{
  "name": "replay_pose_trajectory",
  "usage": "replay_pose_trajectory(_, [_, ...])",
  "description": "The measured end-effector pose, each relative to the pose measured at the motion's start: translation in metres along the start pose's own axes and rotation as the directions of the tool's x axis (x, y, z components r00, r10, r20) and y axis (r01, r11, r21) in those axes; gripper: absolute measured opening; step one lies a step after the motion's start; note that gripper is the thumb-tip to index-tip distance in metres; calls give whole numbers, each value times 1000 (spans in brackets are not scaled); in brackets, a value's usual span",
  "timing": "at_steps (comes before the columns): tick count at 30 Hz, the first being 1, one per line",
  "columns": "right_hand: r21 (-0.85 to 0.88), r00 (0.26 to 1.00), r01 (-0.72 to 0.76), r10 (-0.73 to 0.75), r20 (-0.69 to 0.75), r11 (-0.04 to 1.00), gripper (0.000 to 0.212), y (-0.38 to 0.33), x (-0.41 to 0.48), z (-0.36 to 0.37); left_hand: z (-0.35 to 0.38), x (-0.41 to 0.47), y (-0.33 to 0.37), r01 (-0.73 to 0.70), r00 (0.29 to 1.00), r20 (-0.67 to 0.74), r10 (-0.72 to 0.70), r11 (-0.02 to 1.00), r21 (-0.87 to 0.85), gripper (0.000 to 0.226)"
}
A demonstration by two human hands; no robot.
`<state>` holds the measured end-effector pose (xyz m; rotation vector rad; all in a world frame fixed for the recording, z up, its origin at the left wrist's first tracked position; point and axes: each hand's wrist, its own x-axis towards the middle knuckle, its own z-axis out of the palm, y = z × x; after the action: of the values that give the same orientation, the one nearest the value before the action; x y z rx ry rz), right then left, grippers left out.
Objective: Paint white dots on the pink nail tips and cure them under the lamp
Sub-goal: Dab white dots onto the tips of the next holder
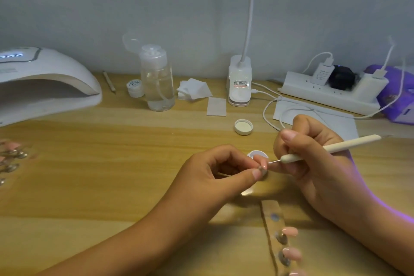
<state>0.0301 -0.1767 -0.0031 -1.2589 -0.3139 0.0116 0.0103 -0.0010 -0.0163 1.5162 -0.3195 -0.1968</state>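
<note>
Right hand pinches the dotting pen, pointing 8 o'clock at the nail tip pinched by left hand. White pot sits just behind.

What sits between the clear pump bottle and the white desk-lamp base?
In the head view, a small pile of white square pads lies between the pump bottle and the lamp base; one loose pad lies just nearer.

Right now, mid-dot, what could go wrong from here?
The left hand pinches the small nail tip at its fingertips; a slip of the dotting pen in the right hand could smear the dot. The open pot just behind those fingers could get knocked. The right forearm could brush the pink tips on the strip.
</note>
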Motion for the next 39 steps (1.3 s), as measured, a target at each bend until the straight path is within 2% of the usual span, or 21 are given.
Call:
replay_pose_trajectory(8, [-34,997,22,-19,70,999,26,2,0,-5,1,-1,1,17,1000,-11,-17,999,51,2])
replay_pose_trajectory(21, [-138,998,28,-18,68,990,22,4,-1,-5,0,0,1,9,1000,0,-9,999,35,3])
replay_pose_trajectory(25, [-142,998,21,-12,68,990,23,5,0,-6,0,-1,0,9,1000,-1,-8,999,43,2])
replay_pose_trajectory(30, [-57,997,33,-29,77,998,23,4,0,-6,1,0,1,2,1000,1,-2,999,33,5])
replay_pose_trajectory(39, [-126,997,25,-16,74,992,23,5,0,-8,0,-1,0,12,1000,-1,-12,999,53,3])
